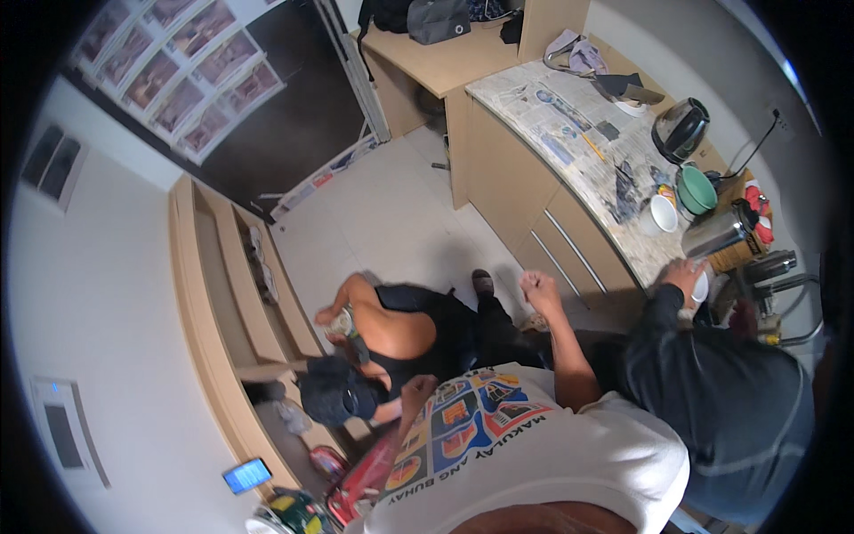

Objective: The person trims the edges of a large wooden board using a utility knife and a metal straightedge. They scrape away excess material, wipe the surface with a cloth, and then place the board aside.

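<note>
My right hand [540,291] is raised in front of me, its fingers curled into a loose fist with no object showing in it. My left hand [418,392] is held low by my chest, fingers curled, beside the shoulder of a crouching person in a dark cap [329,392]. No held thing is visible there. That person's hands are around a small pale container [342,322], its contents too small to tell. To my right, another person in a dark jacket [712,400] has a hand at a white bowl [700,287] on the counter.
Newspaper [556,111] covers part of the counter, which holds an electric kettle [681,130], a green bowl [696,190], a white cup [659,215] and a steel flask [719,230]. Open wooden shelves [222,267] stand left, with a lit phone [247,476] nearby. A desk [427,58] stands beyond.
</note>
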Demonstrator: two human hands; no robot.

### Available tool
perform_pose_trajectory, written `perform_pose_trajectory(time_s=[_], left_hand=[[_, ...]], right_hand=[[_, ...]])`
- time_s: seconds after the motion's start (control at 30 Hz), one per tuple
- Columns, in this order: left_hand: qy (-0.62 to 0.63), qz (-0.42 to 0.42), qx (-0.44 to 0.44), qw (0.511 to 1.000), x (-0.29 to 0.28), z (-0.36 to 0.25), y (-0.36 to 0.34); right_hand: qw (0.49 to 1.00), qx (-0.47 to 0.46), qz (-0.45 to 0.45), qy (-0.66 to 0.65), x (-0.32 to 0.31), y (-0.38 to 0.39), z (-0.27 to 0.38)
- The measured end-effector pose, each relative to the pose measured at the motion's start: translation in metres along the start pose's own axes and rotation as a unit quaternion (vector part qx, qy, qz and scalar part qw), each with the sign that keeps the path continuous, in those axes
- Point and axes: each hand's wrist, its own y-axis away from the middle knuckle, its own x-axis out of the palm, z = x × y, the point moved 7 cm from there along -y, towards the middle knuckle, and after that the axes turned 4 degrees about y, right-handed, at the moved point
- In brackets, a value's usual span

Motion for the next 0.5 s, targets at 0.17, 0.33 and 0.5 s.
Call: perform_pose_trajectory(time_s=[0.17,0.33,0.5], left_hand=[[-0.144,0.013,0.002,0.99,0.007,-0.028,-0.09],[-0.059,-0.106,-0.115,0.986,0.002,-0.114,-0.212],[-0.041,-0.034,-0.038,0.998,0.036,-0.261,-0.335]], right_hand=[[0.983,-0.128,-0.01,-0.129,0.068,-0.188,0.155],[0.976,-0.201,-0.084,-0.016,0.046,-0.335,0.26],[0.95,-0.262,-0.17,0.026,-0.008,-0.435,0.28]])
